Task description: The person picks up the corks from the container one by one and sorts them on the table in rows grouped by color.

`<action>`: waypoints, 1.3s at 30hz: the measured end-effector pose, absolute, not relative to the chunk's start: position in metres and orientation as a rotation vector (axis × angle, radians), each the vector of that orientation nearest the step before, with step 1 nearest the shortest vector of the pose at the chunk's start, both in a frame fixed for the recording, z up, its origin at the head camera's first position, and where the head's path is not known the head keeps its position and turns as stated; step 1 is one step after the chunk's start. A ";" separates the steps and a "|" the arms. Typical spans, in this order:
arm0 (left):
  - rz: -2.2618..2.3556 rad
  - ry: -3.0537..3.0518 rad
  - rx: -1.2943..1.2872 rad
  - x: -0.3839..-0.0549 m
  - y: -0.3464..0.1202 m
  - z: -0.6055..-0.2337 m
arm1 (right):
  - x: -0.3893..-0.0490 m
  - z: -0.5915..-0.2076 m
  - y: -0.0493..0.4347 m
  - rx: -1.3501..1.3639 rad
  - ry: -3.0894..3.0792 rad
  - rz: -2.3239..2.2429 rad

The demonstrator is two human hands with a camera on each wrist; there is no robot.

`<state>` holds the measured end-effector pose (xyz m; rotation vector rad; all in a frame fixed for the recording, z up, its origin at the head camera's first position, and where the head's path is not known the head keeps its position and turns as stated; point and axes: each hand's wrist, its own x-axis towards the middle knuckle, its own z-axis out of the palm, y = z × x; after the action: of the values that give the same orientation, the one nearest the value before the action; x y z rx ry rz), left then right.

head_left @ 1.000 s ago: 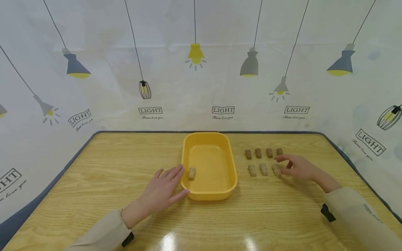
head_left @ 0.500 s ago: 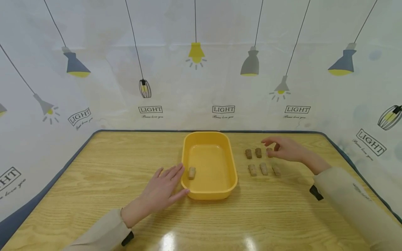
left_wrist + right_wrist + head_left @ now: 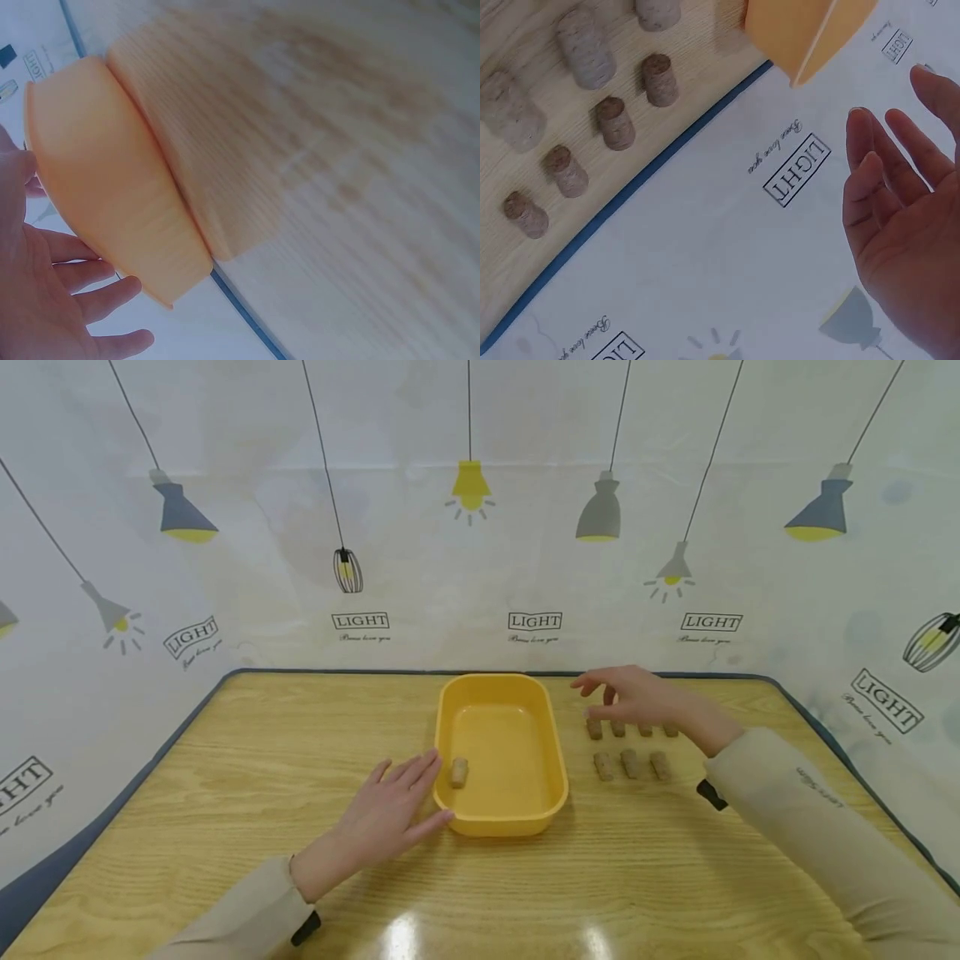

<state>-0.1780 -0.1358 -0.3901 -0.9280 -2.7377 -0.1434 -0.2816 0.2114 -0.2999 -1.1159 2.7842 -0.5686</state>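
A yellow plastic bin (image 3: 504,827) stands mid-table with one cork (image 3: 459,773) inside, near its left wall. My left hand (image 3: 388,820) touches the bin's left rim with extended fingers; the left wrist view shows them along the bin's outer wall (image 3: 112,172). My right hand (image 3: 637,697) hovers above the back row of corks (image 3: 595,729), partly covering them. Its fingers are loosely bent, and the right wrist view shows nothing in the palm (image 3: 915,232). A front row of paler corks (image 3: 630,764) sits nearer to me.
The wooden table (image 3: 300,735) has a dark edge strip (image 3: 337,672) at the back. Behind it rises a white backdrop (image 3: 420,560) printed with lamps and lettering. The corks lie to the bin's right, with a gap between.
My right hand has moved leftward from the right end of the cork rows, across the back row toward the bin. The left hand, bin and corks have stayed in place.
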 end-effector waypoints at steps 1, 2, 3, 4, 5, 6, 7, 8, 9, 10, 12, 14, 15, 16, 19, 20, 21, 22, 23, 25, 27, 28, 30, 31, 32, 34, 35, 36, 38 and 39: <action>-0.142 -2.739 -0.928 -0.178 -0.136 -0.390 | -0.280 -0.299 0.207 -1.124 2.773 -0.566; -0.142 -2.740 -0.927 -0.178 -0.136 -0.390 | -0.279 -0.298 0.204 -1.127 2.759 -0.567; -0.143 -2.741 -0.927 -0.178 -0.136 -0.390 | -0.277 -0.298 0.200 -1.132 2.745 -0.569; -0.143 -2.741 -0.926 -0.178 -0.136 -0.390 | -0.276 -0.298 0.197 -1.127 2.730 -0.569; -0.144 -2.741 -0.926 -0.178 -0.136 -0.390 | -0.274 -0.298 0.194 -1.119 2.716 -0.572; -0.144 -2.742 -0.925 -0.178 -0.136 -0.390 | -0.273 -0.298 0.191 -1.114 2.703 -0.575; -0.145 -2.741 -0.926 -0.178 -0.136 -0.391 | -0.272 -0.297 0.188 -1.119 2.694 -0.571; -0.147 -2.741 -0.925 -0.178 -0.136 -0.390 | -0.271 -0.297 0.184 -1.122 2.689 -0.560; -0.148 -2.741 -0.925 -0.178 -0.136 -0.391 | -0.270 -0.296 0.181 -1.134 2.689 -0.542; -0.149 -2.740 -0.926 -0.178 -0.136 -0.390 | -0.269 -0.296 0.178 -1.145 2.688 -0.523; -0.151 -2.740 -0.927 -0.178 -0.136 -0.390 | -0.269 -0.295 0.171 -1.151 2.687 -0.479; -0.150 -2.736 -0.930 -0.178 -0.136 -0.390 | -0.269 -0.292 0.164 -1.147 2.676 -0.443; -0.150 -2.734 -0.931 -0.178 -0.136 -0.390 | -0.269 -0.291 0.160 -1.141 2.669 -0.423; -0.150 -2.733 -0.931 -0.178 -0.136 -0.390 | -0.269 -0.289 0.156 -1.143 2.662 -0.405; -0.151 -2.732 -0.933 -0.178 -0.136 -0.390 | -0.271 -0.284 0.143 -1.140 2.644 -0.339; -0.153 -2.735 -0.933 -0.178 -0.136 -0.390 | -0.272 -0.282 0.138 -1.145 2.638 -0.320; -0.153 -2.737 -0.932 -0.178 -0.136 -0.390 | -0.274 -0.281 0.134 -1.159 2.636 -0.299; -0.153 -2.738 -0.933 -0.178 -0.136 -0.390 | -0.276 -0.279 0.129 -1.166 2.635 -0.287; -0.153 -2.738 -0.933 -0.178 -0.136 -0.390 | -0.277 -0.278 0.125 -1.165 2.634 -0.284; -0.152 -2.739 -0.934 -0.178 -0.136 -0.389 | -0.281 -0.276 0.119 -1.170 2.636 -0.297; -0.147 -2.743 -0.934 -0.179 -0.136 -0.389 | -0.285 -0.275 0.112 -1.163 2.639 -0.316; -0.147 -2.746 -0.934 -0.179 -0.136 -0.389 | -0.286 -0.274 0.109 -1.149 2.641 -0.326; -0.144 -2.755 -0.934 -0.179 -0.136 -0.388 | -0.290 -0.275 0.104 -1.145 2.635 -0.343; -0.143 -2.759 -0.934 -0.179 -0.136 -0.388 | -0.292 -0.275 0.101 -1.138 2.633 -0.346; -0.141 -2.763 -0.933 -0.179 -0.136 -0.388 | -0.294 -0.275 0.099 -1.125 2.629 -0.356; -0.139 -2.768 -0.930 -0.178 -0.136 -0.388 | -0.298 -0.275 0.094 -1.098 2.626 -0.370; -0.139 -2.768 -0.930 -0.178 -0.136 -0.388 | -0.300 -0.276 0.092 -1.084 2.623 -0.383; -0.138 -2.767 -0.929 -0.179 -0.136 -0.388 | -0.301 -0.276 0.090 -1.061 2.620 -0.399; -0.138 -2.764 -0.931 -0.179 -0.136 -0.388 | -0.304 -0.279 0.087 -1.017 2.605 -0.434; -0.137 -2.762 -0.932 -0.179 -0.135 -0.389 | -0.305 -0.281 0.086 -0.993 2.595 -0.452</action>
<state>-0.1787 -0.1354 -0.3886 -0.9319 -2.7620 -0.1371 -0.3055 0.0857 -0.2806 -0.9927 2.5949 -0.4525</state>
